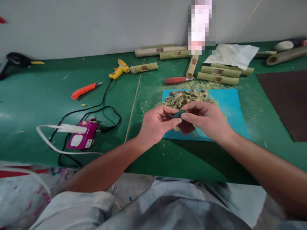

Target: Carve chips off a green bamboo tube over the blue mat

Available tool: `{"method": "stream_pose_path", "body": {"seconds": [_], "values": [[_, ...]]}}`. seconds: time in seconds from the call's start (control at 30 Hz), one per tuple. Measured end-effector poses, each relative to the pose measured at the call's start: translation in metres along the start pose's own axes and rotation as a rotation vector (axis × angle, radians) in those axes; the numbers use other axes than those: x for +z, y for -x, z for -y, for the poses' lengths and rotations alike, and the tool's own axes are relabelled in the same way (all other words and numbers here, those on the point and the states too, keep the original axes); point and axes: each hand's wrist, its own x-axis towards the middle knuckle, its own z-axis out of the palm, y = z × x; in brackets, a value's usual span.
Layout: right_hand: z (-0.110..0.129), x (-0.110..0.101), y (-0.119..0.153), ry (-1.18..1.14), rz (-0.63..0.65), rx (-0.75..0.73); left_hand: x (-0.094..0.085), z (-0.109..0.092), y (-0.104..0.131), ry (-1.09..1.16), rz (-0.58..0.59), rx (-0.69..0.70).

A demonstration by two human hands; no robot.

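Dark teal, a small curled strip (177,114) is held in a fingertip pinch by the left hand (155,125) and the right hand (206,118) near the head view's centre, a maroon flat piece (187,128) hanging at its 6 o'clock. Beneath lies a bright blue rectangular sheet (231,111), its heap of grey-green bamboo chips (183,97) at 12 o'clock; beyond that lies a red-handled short-bladed knife (176,80), and at 10 o'clock a yellow glue gun (118,71).

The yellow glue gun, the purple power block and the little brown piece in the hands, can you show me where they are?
Yellow glue gun (118,70): head view, on its body.
Purple power block (84,136): head view, on its upper face.
Little brown piece (186,127): head view, on its flat lower part.
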Motion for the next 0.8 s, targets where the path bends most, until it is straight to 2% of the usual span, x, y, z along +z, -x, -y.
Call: {"method": "stream_pose_path", "body": {"seconds": [0.17,0.47,0.67,0.8], "values": [[0.0032,-0.0004,0.0015,0.031,-0.031,-0.058,-0.0025,-0.0017,-0.0002,0.014,0.025,-0.032],[0.0017,0.0021,0.0032,0.028,-0.019,-0.034,-0.0033,-0.0021,0.0012,-0.038,0.011,-0.039],[0.0013,0.0022,0.0033,0.054,-0.01,-0.011,-0.0021,-0.0019,0.004,-0.054,0.0,0.011],[0.0,0.0011,0.0045,0.077,0.003,-0.046,-0.0008,-0.0019,0.0064,-0.094,0.004,0.037]]}}
